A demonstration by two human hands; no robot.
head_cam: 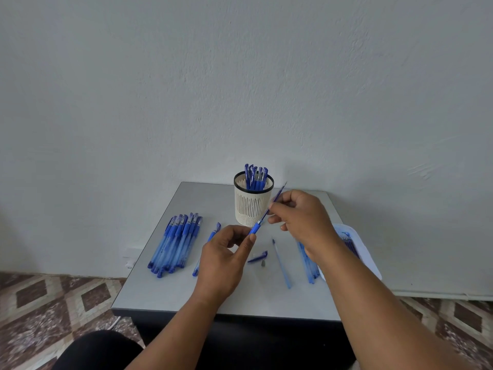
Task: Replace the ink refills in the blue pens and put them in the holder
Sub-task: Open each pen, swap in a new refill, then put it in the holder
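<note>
Both hands (223, 259) (298, 217) pinching one pen (256, 227).

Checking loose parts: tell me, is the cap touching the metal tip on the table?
Apart. The head view shows a strip of bare table between the cap and the metal tip.

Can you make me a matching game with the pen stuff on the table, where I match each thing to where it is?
Things:
1. holder
2. bundle of pens
3. pen cap
4. pen barrel

Places:
A. lying loose in the middle of the table
B. held up between the left hand and right hand
C. standing at the back of the table, pens inside
D. lying together on the left of the table

Pairs: 1-C, 2-D, 3-A, 4-B
</note>
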